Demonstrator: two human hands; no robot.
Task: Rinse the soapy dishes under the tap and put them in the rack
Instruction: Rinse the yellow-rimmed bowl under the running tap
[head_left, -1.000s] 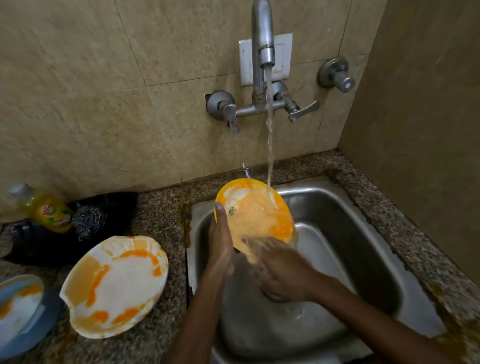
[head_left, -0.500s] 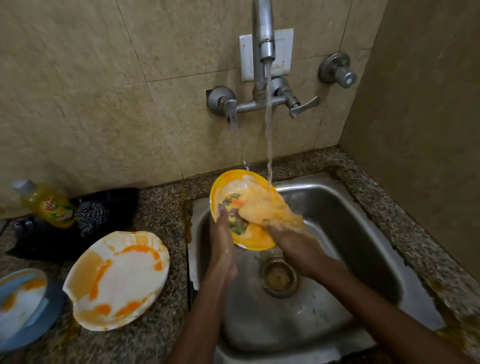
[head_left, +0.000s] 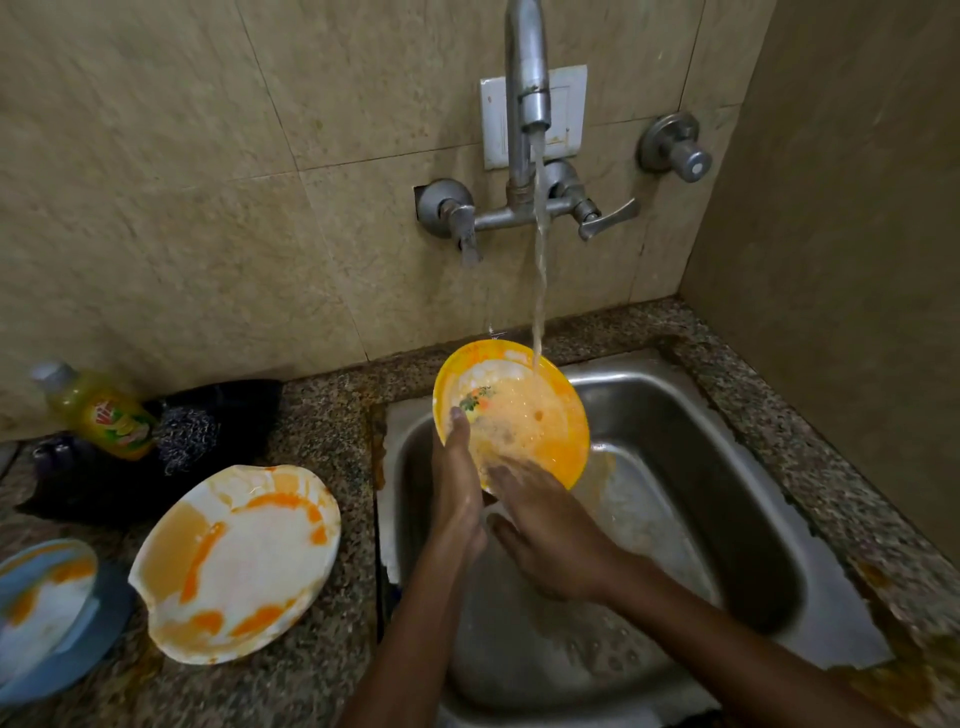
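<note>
A small yellow plate (head_left: 524, 400) with a flower print is tilted over the steel sink (head_left: 675, 467), under the running stream from the tap (head_left: 527, 78). Orange, soapy water covers its face. My left hand (head_left: 457, 483) grips the plate's left rim, thumb on the front. My right hand (head_left: 545, 525) lies with straight fingers against the plate's lower face. A white plate (head_left: 234, 566) smeared with orange sits on the counter left of the sink. No rack is in view.
A blue-rimmed plate (head_left: 41, 618) with orange smears lies at the far left edge. Behind the white plate stand a yellow dish-soap bottle (head_left: 98, 410), a steel scrubber (head_left: 187, 436) and a dark cloth. A tiled wall closes the right side; a valve knob (head_left: 685, 156) sticks out beside the tap.
The plate has turned more upright under the stream. My right hand has slid from the middle of the plate's face down to its lower edge. Less foam sits on the plate.
</note>
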